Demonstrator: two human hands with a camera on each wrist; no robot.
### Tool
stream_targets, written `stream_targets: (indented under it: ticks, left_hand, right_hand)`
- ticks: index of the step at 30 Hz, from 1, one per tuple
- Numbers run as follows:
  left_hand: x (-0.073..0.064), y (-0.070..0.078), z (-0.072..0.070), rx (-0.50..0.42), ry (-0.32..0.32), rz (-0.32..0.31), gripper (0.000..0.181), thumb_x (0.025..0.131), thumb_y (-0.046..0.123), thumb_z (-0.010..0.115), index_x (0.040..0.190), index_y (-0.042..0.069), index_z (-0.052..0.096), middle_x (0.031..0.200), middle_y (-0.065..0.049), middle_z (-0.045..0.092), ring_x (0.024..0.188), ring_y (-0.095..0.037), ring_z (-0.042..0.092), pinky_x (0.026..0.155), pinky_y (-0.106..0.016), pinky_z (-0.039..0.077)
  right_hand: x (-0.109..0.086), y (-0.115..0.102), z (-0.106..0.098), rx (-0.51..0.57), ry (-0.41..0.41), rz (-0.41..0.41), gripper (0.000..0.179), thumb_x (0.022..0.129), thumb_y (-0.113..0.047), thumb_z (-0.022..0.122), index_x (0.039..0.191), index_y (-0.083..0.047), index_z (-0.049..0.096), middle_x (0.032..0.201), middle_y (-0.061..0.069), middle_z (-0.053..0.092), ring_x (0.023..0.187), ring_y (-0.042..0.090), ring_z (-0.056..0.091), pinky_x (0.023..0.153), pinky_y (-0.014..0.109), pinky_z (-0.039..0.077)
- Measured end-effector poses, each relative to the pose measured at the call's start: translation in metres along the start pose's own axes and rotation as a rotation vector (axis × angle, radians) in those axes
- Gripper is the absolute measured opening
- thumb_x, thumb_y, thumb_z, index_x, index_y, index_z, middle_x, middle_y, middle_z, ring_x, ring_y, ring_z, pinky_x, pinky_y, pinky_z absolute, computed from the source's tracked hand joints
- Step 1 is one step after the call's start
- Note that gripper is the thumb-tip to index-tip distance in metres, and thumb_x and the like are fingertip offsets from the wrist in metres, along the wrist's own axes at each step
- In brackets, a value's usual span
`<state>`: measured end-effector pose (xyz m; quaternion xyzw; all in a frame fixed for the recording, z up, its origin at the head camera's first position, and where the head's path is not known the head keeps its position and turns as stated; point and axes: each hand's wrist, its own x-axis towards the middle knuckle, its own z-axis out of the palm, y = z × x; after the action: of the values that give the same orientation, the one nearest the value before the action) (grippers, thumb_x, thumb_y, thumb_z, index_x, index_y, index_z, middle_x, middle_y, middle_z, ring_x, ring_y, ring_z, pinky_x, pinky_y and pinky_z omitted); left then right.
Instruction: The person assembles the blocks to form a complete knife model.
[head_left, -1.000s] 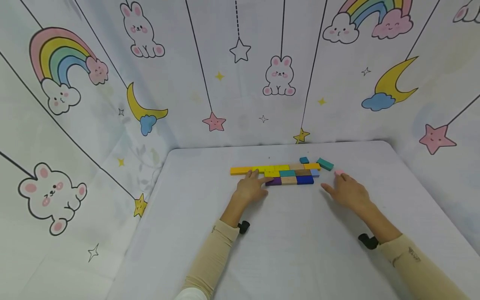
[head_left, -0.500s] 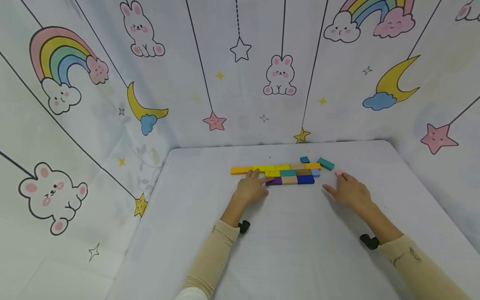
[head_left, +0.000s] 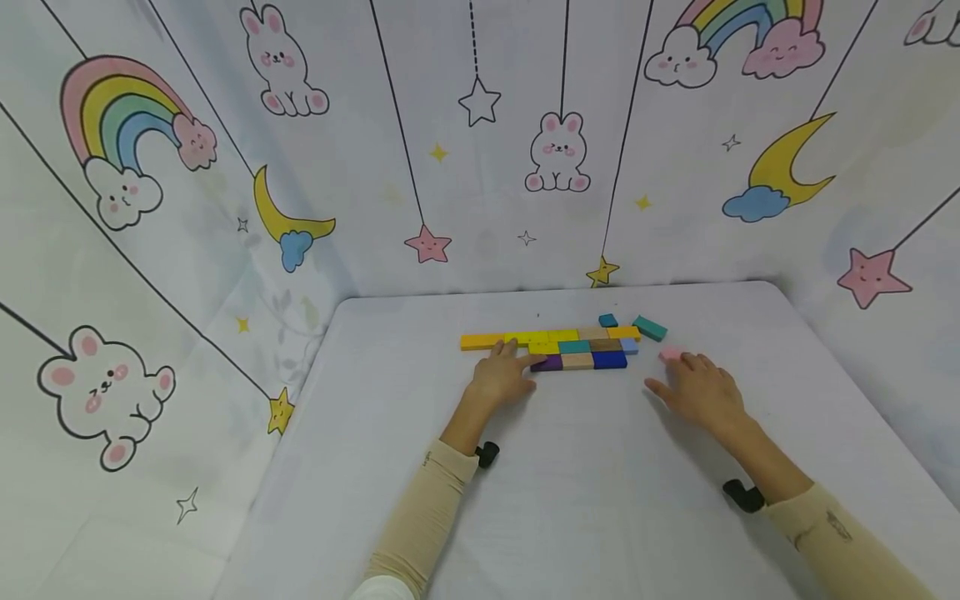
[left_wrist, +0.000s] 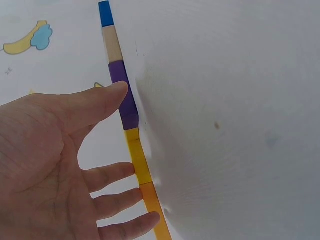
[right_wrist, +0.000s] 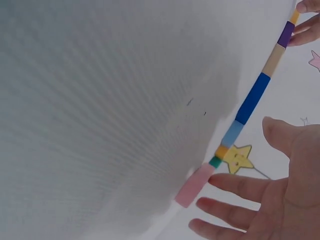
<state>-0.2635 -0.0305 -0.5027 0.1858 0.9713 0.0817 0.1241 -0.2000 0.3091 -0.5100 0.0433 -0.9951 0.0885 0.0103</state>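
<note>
Step in hand, best guess: you're bringing the pink block, right of centre in the head frame, toward the block layout while steadying that layout. Your right hand has fingers extended and spread, index fingertip touching the pink block, thumb well apart; nothing is gripped. Your left hand, just left of centre, is also spread: thumb against the purple block, fingertips touching the yellow and orange edges, no grasp.

Next move probably calls for a light fingertip slide of the pink block leftward, left hand braced so the rows don't skew. Target slot: can't tell.

Counts, head frame: three rows in the layout, apparently 12 blocks: three yellow blocks (seams faint, hand close, so unsure), two orange blocks, two tan blocks, and one each of purple, teal block, brown block, light blue block and dark blue block. Three lie outside it: pink, a loose teal block and a small blue-green block, these last two beyond its upper-right end. One table, two hands.
</note>
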Motion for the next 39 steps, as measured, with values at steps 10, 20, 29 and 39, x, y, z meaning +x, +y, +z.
stream_targets:
  ticks: [10, 20, 29, 39]
  left_hand:
    - [0.001, -0.001, 0.002, 0.011, 0.015, 0.008, 0.055, 0.103, 0.043, 0.064, 0.156, 0.043, 0.047, 0.172, -0.011, 0.025, 0.159, -0.037, 0.02, 0.115, -0.06, 0.041]
    - [0.004, -0.002, 0.005, 0.049, 0.012, 0.001, 0.056, 0.103, 0.045, 0.064, 0.156, 0.047, 0.045, 0.172, -0.01, 0.025, 0.158, -0.036, 0.021, 0.113, -0.059, 0.045]
    - [0.004, -0.001, 0.005, 0.028, 0.011, -0.005, 0.056, 0.104, 0.043, 0.063, 0.157, 0.046, 0.045, 0.172, -0.01, 0.025, 0.159, -0.037, 0.02, 0.114, -0.06, 0.043]
    - [0.003, -0.002, 0.004, 0.032, 0.014, 0.008, 0.055, 0.104, 0.043, 0.063, 0.156, 0.045, 0.046, 0.172, -0.011, 0.025, 0.158, -0.037, 0.02, 0.113, -0.06, 0.044]
  right_hand:
    - [-0.015, -0.009, 0.001, 0.023, 0.021, -0.029, 0.069, 0.101, -0.052, 0.062, 0.143, 0.004, 0.058, 0.147, 0.041, 0.045, 0.137, 0.061, 0.037, 0.109, 0.078, 0.032]
    - [-0.032, -0.024, 0.0, 0.043, 0.006, -0.06, 0.064, 0.101, -0.048, 0.065, 0.143, 0.0, 0.06, 0.15, 0.039, 0.045, 0.14, 0.06, 0.036, 0.11, 0.078, 0.03]
    - [-0.04, -0.037, 0.002, 0.009, -0.007, -0.087, 0.061, 0.101, -0.047, 0.066, 0.144, -0.005, 0.061, 0.152, 0.035, 0.046, 0.143, 0.059, 0.034, 0.113, 0.077, 0.028]
    - [-0.048, -0.045, 0.005, -0.007, 0.037, -0.147, 0.057, 0.1, -0.045, 0.068, 0.142, -0.006, 0.064, 0.149, 0.033, 0.05, 0.14, 0.058, 0.04, 0.111, 0.076, 0.032]
